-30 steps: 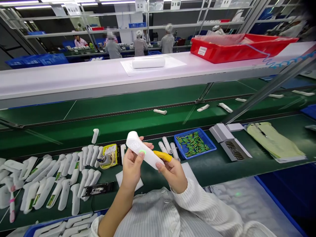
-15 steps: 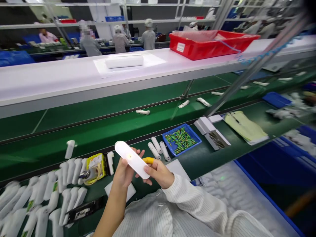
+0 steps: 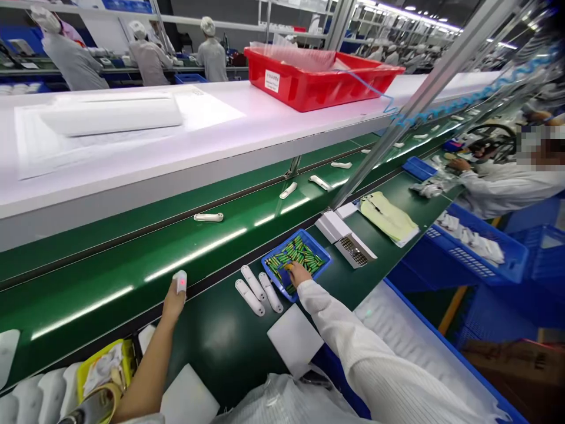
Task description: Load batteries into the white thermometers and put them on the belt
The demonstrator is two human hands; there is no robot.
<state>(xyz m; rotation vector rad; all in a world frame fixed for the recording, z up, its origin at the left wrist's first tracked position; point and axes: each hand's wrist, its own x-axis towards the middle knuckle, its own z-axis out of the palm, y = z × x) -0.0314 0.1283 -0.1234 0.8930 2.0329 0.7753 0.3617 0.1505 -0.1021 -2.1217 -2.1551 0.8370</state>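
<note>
My left hand (image 3: 173, 303) is closed around a slim white plastic device (image 3: 180, 281) with a small red light, over the near edge of the green conveyor belt (image 3: 101, 274). My right hand (image 3: 299, 274), with a yellow cover on one finger, reaches into a blue tray (image 3: 323, 266) of green batteries (image 3: 304, 254). Its fingers are bent together among the batteries; whether they pinch one is hidden. Left of the tray lie three white elongated casings (image 3: 252, 283). A white square pad (image 3: 295, 335) lies below the tray.
White boxes (image 3: 334, 225) and a yellow-green cloth (image 3: 388, 218) lie right of the tray. A slanted metal post (image 3: 384, 159) rises behind. On the shelf stands a red bin (image 3: 282, 82). A yellow tray (image 3: 128, 353) is at lower left. A co-worker's sleeve (image 3: 498, 185) shows at right.
Earlier both hands held the white device in front of me. Now my left hand alone holds it, farther left over the belt, and my right hand has moved to the battery tray. The view turned right.
</note>
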